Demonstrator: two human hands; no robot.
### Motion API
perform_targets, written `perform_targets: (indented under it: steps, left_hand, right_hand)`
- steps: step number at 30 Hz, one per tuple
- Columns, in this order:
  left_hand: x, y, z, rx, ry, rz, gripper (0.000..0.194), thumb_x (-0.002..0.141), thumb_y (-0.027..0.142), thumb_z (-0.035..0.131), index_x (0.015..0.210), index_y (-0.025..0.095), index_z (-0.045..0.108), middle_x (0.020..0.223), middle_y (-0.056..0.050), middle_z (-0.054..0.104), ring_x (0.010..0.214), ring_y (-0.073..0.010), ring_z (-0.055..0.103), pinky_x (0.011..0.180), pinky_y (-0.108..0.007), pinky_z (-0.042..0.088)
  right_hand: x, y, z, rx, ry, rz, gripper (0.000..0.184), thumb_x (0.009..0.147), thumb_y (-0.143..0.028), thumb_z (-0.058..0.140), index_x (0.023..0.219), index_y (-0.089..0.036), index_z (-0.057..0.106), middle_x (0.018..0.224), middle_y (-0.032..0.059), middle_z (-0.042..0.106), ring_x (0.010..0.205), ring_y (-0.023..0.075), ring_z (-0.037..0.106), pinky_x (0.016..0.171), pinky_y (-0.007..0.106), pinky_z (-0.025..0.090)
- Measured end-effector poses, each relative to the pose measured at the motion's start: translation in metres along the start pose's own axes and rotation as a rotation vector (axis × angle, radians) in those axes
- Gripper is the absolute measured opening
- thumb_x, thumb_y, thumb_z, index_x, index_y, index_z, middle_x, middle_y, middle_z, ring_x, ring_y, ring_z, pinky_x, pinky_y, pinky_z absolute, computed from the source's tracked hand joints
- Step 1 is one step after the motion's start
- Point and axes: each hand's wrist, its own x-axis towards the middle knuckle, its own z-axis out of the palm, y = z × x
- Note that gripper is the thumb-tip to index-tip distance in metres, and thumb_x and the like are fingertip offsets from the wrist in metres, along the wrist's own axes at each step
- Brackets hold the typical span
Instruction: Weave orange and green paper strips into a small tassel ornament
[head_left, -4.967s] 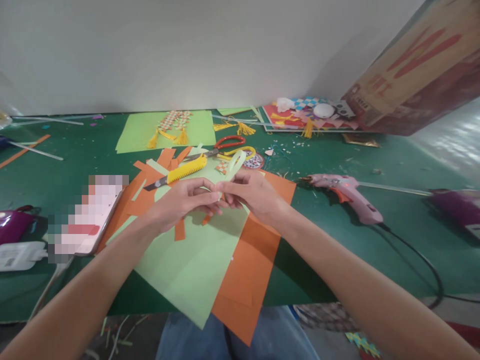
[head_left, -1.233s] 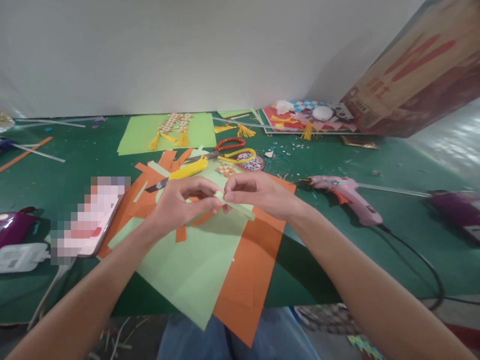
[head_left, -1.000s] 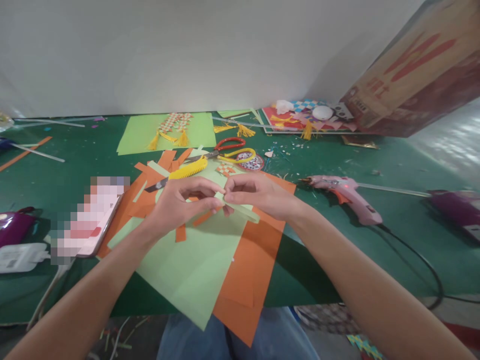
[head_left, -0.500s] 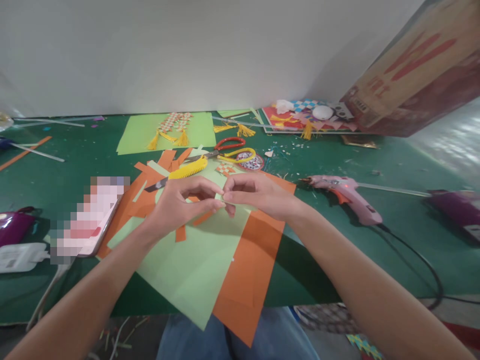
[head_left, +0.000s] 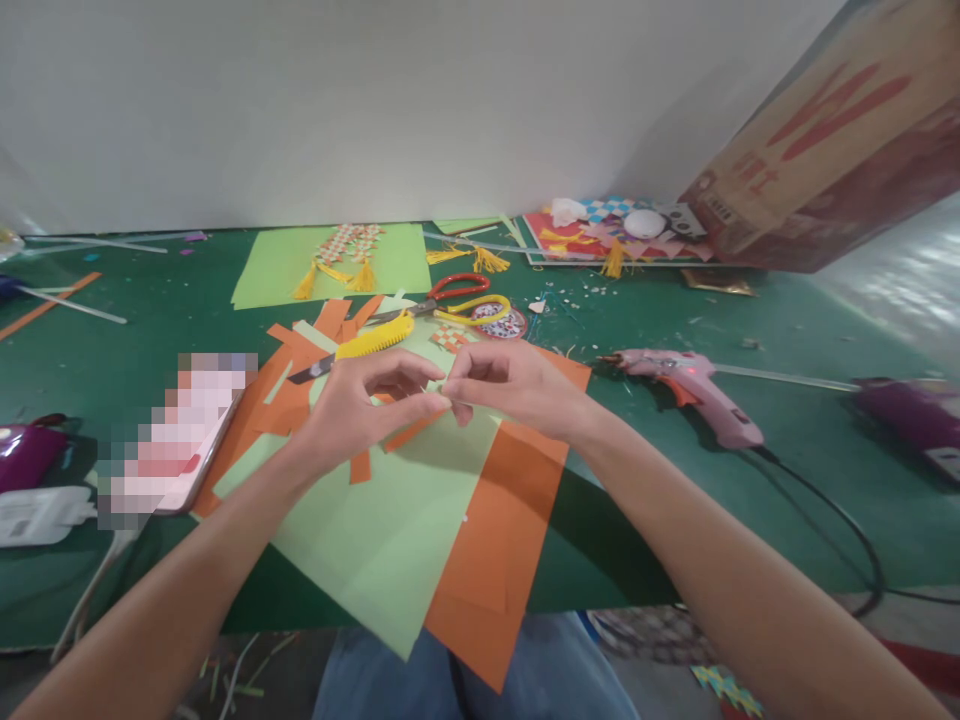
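Above the middle of the sheets, my left hand [head_left: 375,405] and my right hand [head_left: 510,385] meet at the fingertips. Both are closed in a pinch around a tiny pale green piece of paper [head_left: 433,388], mostly hidden by the fingers. Beneath them lies a light green paper sheet [head_left: 375,540] on top of an orange paper sheet [head_left: 487,540]. Left of my left hand are cut orange paper strips [head_left: 330,322] and a yellow utility knife [head_left: 375,336] with its blade out. A small woven orange-and-white paper piece [head_left: 450,339] rests just beyond my fingers.
Scissors [head_left: 469,300] with red and yellow handles lie behind the hands. A pink hot glue gun [head_left: 697,385] with a cord is at the right, a phone [head_left: 180,435] at the left. Tasselled woven pieces [head_left: 349,250] sit at the back; a paper bag [head_left: 832,150] stands back right.
My fingertips have shifted slightly against each other, and my right fingers curl in a little more. The things on the table stay where they were.
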Motion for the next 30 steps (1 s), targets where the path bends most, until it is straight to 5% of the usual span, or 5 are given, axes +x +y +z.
perform_targets:
  steps: [10, 19, 30]
  left_hand:
    - [-0.0003, 0.0059, 0.0008, 0.087, -0.008, 0.009, 0.017, 0.081, 0.027, 0.063, 0.066, 0.018, 0.064, 0.066, -0.001, 0.066, 0.06, -0.0126, 0.062, 0.061, -0.025, 0.053]
    - [-0.0007, 0.0049, -0.0015, 0.046, -0.038, 0.026, 0.018, 0.082, 0.024, 0.059, 0.066, 0.018, 0.061, 0.062, 0.001, 0.063, 0.059, -0.0117, 0.062, 0.06, -0.024, 0.052]
    - [0.0014, 0.0026, -0.0039, -0.012, 0.062, 0.007, 0.015, 0.077, 0.02, 0.057, 0.062, 0.019, 0.055, 0.057, 0.002, 0.059, 0.054, -0.0119, 0.06, 0.056, -0.025, 0.051]
  right_hand:
    - [0.0008, 0.0016, 0.0012, -0.023, 0.004, -0.024, 0.027, 0.076, -0.038, 0.068, 0.065, -0.018, 0.055, 0.057, -0.0017, 0.061, 0.056, 0.0097, 0.055, 0.056, 0.023, 0.039]
    - [0.0004, 0.0028, -0.0002, -0.068, -0.037, -0.013, 0.029, 0.079, -0.041, 0.065, 0.067, -0.017, 0.055, 0.057, -0.0021, 0.06, 0.053, 0.008, 0.049, 0.052, 0.022, 0.034]
    - [0.001, 0.0024, -0.0022, -0.047, -0.135, 0.066, 0.028, 0.079, -0.043, 0.064, 0.068, -0.017, 0.058, 0.054, -0.0039, 0.056, 0.049, 0.007, 0.042, 0.047, 0.022, 0.027]
